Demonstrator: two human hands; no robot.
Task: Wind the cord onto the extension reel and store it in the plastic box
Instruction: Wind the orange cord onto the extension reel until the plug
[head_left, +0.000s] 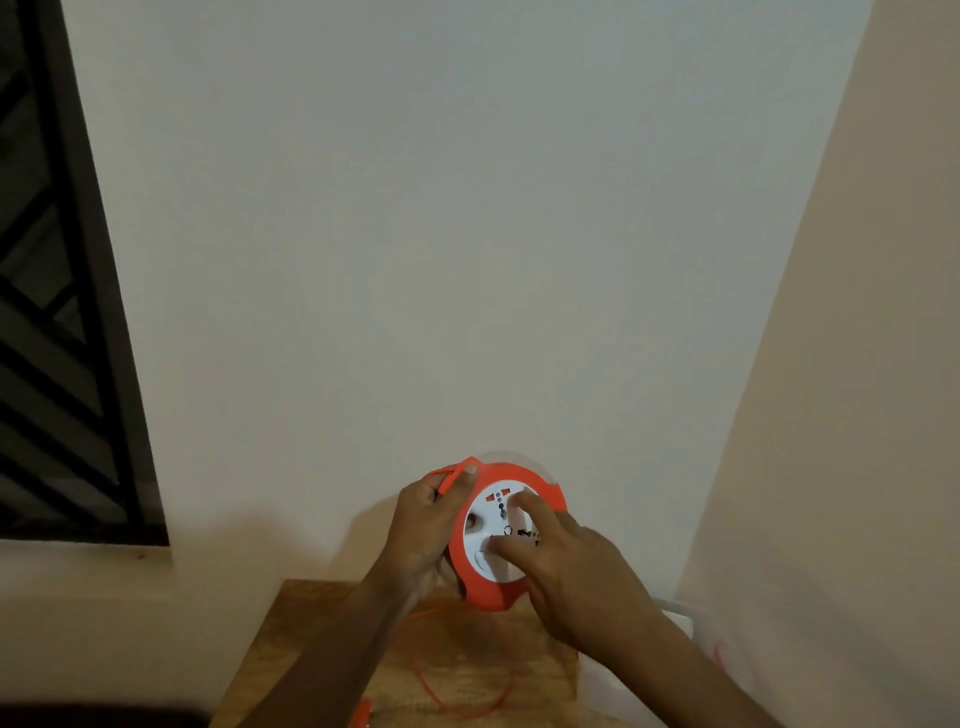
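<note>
An orange extension reel (470, 584) with a white socket face is held up above a small wooden table (291, 639), near the wall. My left hand (423, 525) grips the reel's left rim and pinches a loop of orange cord against it. My right hand (561, 561) rests on the white face with its fingertips pressed into it. Loose orange cord (441, 691) hangs from the reel and lies in loops on the table. A translucent plastic box (675, 623) stands at the right of the table, partly hidden behind my right forearm.
A plain white wall fills the view ahead, and a beige wall closes in on the right. A dark window grille (57, 322) is at the left. An orange plug-like piece (362, 714) lies at the table's near edge.
</note>
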